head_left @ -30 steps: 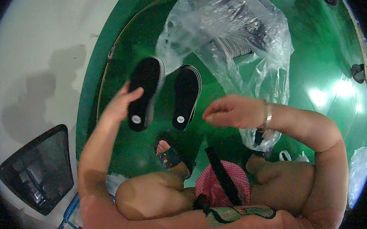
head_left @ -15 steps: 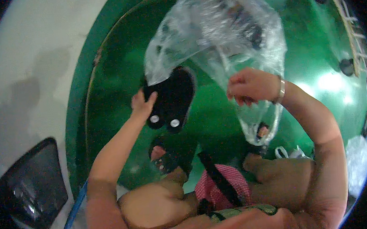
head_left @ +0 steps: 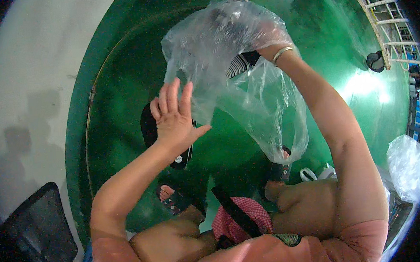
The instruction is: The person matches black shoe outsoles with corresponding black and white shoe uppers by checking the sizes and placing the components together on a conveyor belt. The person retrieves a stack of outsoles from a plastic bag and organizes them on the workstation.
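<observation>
My left hand (head_left: pixel 174 121) is open, its fingers spread at the near left edge of a large clear plastic bag (head_left: pixel 199 49). Partly hidden below it, at the left, are black slippers (head_left: pixel 148 125) with a small white round spot near the lower end. My right hand (head_left: pixel 267 33) reaches inside the bag, blurred by the crinkled plastic, a bangle at its wrist. Beside it, a black thing with white stripes (head_left: pixel 241 64) shows beneath the plastic. What the right fingers grip, if anything, is hidden. Dark contents blur through the bag's far part.
A white rack on black wheels (head_left: pixel 382 19) stands at the far right. Another clear plastic bundle (head_left: pixel 408 166) lies at the right. A dark mesh chair part (head_left: pixel 44 230) is at the lower left. My feet rest on the green floor (head_left: pixel 221 149), below the bag.
My left hand has let go of the black slippers, which now lie beneath it, and its fingers have spread. My right hand has moved forward, into the bag.
</observation>
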`<state>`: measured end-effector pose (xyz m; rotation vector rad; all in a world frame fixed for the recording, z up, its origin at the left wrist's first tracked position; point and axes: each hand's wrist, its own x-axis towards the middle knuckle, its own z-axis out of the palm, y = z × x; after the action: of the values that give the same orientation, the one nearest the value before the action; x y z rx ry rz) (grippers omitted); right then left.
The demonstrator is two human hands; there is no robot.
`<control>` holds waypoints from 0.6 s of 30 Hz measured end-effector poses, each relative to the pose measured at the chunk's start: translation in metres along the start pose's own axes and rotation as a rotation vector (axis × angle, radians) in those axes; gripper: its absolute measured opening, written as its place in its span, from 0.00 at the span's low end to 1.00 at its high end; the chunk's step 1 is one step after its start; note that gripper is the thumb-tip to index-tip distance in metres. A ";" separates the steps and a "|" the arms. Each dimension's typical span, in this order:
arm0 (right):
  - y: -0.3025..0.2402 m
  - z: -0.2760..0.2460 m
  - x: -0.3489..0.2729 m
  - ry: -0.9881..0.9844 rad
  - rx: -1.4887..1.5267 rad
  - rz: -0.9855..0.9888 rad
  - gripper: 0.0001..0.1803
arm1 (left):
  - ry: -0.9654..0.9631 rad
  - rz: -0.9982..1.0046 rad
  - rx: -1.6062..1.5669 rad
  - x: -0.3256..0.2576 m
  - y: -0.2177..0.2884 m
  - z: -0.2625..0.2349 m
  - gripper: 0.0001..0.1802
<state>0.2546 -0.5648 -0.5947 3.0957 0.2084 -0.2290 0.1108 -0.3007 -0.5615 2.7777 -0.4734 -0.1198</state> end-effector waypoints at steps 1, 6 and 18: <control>0.001 0.005 0.000 -0.060 -0.020 0.060 0.16 | -0.050 -0.002 0.049 -0.001 -0.002 0.009 0.43; -0.013 0.003 -0.028 0.097 -0.207 0.017 0.17 | -0.001 -0.068 -0.236 0.006 -0.027 0.020 0.07; -0.021 0.007 -0.037 0.233 -0.089 -0.122 0.19 | 0.301 0.265 -1.855 0.026 0.001 -0.132 0.32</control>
<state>0.2148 -0.5486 -0.5970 3.0176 0.4027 0.1358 0.1533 -0.2708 -0.4372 0.8838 -0.3174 -0.0258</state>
